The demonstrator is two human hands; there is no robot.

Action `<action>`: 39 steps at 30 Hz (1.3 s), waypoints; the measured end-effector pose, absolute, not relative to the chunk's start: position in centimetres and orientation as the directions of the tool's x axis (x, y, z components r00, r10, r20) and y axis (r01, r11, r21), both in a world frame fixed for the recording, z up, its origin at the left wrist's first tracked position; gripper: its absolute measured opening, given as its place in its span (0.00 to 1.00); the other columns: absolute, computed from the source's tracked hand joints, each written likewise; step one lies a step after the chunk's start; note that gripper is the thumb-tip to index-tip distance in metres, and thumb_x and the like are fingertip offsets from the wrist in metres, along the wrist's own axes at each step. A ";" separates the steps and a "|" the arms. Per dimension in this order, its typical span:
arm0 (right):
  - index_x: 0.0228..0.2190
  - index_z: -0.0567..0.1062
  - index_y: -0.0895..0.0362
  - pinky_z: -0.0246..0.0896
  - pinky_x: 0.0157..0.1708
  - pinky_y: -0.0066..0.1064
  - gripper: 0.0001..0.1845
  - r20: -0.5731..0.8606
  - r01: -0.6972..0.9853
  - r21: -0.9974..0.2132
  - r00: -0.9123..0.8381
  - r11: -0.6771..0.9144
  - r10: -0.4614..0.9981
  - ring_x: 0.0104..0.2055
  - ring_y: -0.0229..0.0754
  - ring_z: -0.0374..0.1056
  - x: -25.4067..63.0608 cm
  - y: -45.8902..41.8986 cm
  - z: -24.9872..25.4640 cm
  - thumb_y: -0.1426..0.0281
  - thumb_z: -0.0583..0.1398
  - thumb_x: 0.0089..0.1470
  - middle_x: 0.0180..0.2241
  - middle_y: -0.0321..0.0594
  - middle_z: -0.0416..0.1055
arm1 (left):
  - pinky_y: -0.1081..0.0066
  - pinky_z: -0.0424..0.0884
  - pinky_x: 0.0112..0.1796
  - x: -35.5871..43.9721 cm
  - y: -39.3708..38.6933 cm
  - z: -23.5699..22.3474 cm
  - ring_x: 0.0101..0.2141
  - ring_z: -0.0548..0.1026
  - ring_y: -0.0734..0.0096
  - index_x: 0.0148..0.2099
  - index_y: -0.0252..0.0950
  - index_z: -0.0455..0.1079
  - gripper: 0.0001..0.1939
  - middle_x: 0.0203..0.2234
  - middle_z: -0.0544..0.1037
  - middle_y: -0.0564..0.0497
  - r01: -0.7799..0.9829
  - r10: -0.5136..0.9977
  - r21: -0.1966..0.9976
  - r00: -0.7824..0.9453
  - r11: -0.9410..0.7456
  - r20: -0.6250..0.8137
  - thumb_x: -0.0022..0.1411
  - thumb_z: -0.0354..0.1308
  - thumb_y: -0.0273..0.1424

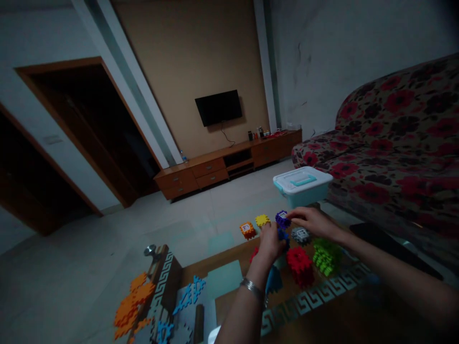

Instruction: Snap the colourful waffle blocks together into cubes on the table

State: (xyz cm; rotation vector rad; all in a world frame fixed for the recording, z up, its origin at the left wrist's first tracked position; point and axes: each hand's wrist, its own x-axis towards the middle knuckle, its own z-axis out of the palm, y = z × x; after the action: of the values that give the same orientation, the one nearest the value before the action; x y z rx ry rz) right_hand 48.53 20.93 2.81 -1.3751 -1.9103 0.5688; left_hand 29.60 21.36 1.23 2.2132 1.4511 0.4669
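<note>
My right hand reaches over the table and pinches a purple toy cube at its left side. My left hand, with a metal bracelet on the wrist, is closed around a blue piece just below the purple cube. Beside them stand a yellow cube, an orange cube and a grey cube. A red block stack and a green block stack sit nearer to me.
Flat orange pieces and blue pieces lie on the glass-and-wood table at the left. A lidded teal box stands beyond the table. A floral sofa is at right; a TV cabinet lines the far wall.
</note>
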 end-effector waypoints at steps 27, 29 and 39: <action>0.43 0.77 0.55 0.58 0.49 0.35 0.19 0.087 0.553 -0.680 -0.591 0.481 0.802 0.51 0.49 0.65 17.2 5.8 -6.2 0.80 0.58 0.49 0.47 0.45 0.72 | 0.64 0.67 0.46 -7.0 1.8 -1.4 0.53 0.70 0.58 0.56 0.37 0.66 0.25 0.55 0.71 0.41 0.866 0.862 0.034 -0.492 0.499 -0.120 0.58 0.46 0.17; 0.47 0.76 0.54 0.56 0.52 0.35 0.22 0.143 0.483 -0.696 -0.632 0.531 0.762 0.54 0.47 0.63 15.2 6.7 -6.0 0.80 0.58 0.50 0.50 0.44 0.71 | 0.67 0.66 0.43 -7.8 1.5 -1.4 0.50 0.73 0.60 0.55 0.36 0.67 0.25 0.49 0.75 0.42 0.877 0.872 0.017 -0.474 0.479 -0.125 0.57 0.45 0.15; 0.43 0.77 0.55 0.54 0.49 0.41 0.21 0.054 0.633 -0.612 -0.566 0.475 0.823 0.52 0.55 0.61 12.2 9.6 -7.3 0.74 0.68 0.44 0.48 0.48 0.70 | 0.67 0.63 0.50 -7.2 3.2 -2.3 0.53 0.68 0.58 0.61 0.30 0.58 0.23 0.50 0.72 0.40 0.892 0.886 0.145 -0.447 0.429 0.125 0.64 0.49 0.28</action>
State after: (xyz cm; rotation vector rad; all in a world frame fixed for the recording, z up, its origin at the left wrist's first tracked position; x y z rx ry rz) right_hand 12.19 9.59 -7.32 -1.2268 -2.3855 0.7781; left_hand -7.19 3.24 -2.26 1.6679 2.6808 0.3018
